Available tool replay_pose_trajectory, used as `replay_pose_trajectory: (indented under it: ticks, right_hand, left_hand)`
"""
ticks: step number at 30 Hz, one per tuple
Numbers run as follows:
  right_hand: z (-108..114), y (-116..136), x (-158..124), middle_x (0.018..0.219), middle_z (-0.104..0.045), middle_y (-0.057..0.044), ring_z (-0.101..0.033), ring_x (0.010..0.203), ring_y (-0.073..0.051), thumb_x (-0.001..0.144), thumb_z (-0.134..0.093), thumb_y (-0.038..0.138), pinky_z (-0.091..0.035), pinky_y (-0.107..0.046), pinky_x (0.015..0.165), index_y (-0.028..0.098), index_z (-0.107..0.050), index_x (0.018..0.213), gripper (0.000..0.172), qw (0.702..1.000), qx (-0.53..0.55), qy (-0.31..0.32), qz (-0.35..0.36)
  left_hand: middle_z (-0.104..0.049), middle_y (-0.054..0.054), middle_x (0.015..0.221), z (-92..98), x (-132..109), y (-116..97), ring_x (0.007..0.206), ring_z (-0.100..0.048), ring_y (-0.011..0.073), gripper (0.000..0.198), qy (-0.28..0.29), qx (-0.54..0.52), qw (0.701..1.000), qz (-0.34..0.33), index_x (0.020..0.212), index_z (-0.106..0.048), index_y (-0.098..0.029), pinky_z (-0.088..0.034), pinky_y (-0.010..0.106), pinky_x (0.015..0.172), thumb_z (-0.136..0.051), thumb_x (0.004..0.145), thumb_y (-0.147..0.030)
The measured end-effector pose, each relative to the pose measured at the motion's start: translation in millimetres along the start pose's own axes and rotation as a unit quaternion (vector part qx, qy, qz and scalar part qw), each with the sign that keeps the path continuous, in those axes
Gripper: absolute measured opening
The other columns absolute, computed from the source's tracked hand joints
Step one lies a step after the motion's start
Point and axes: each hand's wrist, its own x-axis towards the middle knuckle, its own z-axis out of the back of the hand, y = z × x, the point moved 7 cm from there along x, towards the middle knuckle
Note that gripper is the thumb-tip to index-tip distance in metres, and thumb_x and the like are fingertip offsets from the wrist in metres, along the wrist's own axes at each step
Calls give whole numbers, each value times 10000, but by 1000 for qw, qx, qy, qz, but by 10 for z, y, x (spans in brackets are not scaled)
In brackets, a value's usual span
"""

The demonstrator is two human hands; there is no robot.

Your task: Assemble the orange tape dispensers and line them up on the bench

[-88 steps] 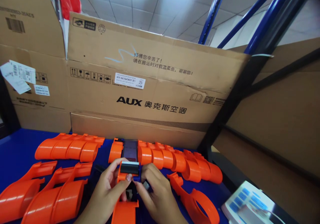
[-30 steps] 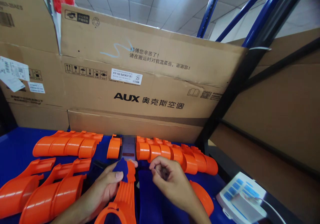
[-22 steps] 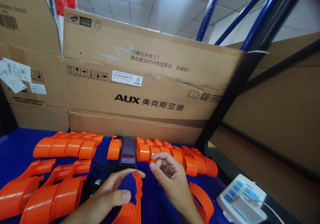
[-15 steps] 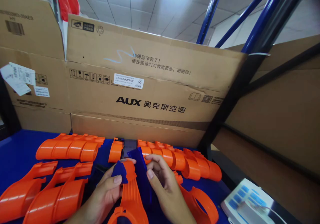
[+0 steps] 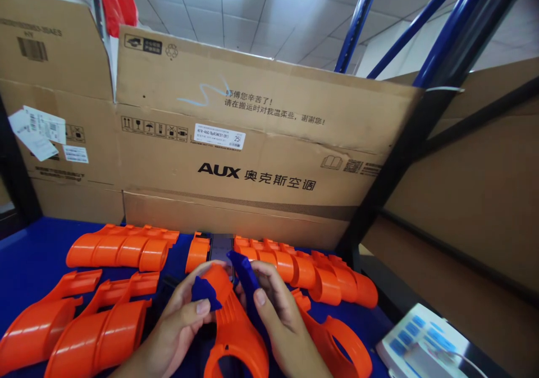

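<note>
My left hand (image 5: 179, 319) is closed around the end of an orange plastic part (image 5: 240, 327), which has a ribbed neck and a wide ring at its lower end. A jagged dark blue piece (image 5: 205, 291) covers one side of that end, under my left thumb. Between the thumb and fingers of my right hand (image 5: 280, 316) is a long dark blue plastic strip (image 5: 245, 271). It stands tilted just right of the orange part; whether they touch lower down I cannot tell. Both hands' fingertips are partly hidden behind what they hold.
Rows of similar orange parts (image 5: 122, 250) lie on the blue surface (image 5: 25, 254), left, right and behind my hands. A dark flat device (image 5: 221, 247) lies at the back. A white keypad device (image 5: 421, 338) with a cable sits at right. Cardboard (image 5: 261, 159) walls the back; a dark post (image 5: 389, 153) stands right.
The orange part has turned, its ring end swinging right. The blue strip has rotated to a narrower edge view, and my right hand has closed in on it. The view has shifted slightly.
</note>
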Motion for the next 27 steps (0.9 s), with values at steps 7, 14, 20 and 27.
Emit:
replay_pose_trajectory:
  ticks: [7, 14, 20, 27]
  right_hand:
    - [92, 156, 21, 1308, -636, -84, -598, 1232, -289, 905, -701, 363, -472, -439, 1073, 317, -685, 1268, 366, 994, -82, -14, 70]
    - [54, 194, 21, 1281, -659, -88, -623, 1196, -288, 918, -679, 379, -490, -439, 1055, 309, -693, 1269, 359, 991, -98, -13, 86]
    - [32, 263, 49, 1210, -698, -76, -659, 1133, -278, 925, -663, 363, -540, -406, 986, 310, -701, 1251, 333, 990, -98, -12, 99]
    - [61, 204, 45, 1230, -689, -82, -644, 1154, -284, 934, -650, 364, -528, -420, 1000, 303, -688, 1264, 337, 990, -93, -20, 108]
  left_hand:
    - [-710, 35, 1214, -52, 12, -239, 1128, -639, 277, 440, -68, 65, 992, -88, 1187, -673, -305, -540, 386, 944, -799, 776, -213]
    - [-680, 45, 1230, -175, -19, -284, 1145, -610, 280, 488, -35, 96, 989, -106, 1193, -670, -290, -514, 359, 969, -835, 739, -223]
    - [-695, 41, 1108, -196, 0, -294, 1077, -625, 269, 466, -5, 123, 987, -103, 1194, -643, -294, -510, 341, 916, -811, 764, -237]
    - [-705, 45, 1133, -159, 24, -262, 1111, -621, 290, 503, -21, 111, 988, -106, 1165, -656, -287, -496, 357, 951, -851, 704, -241]
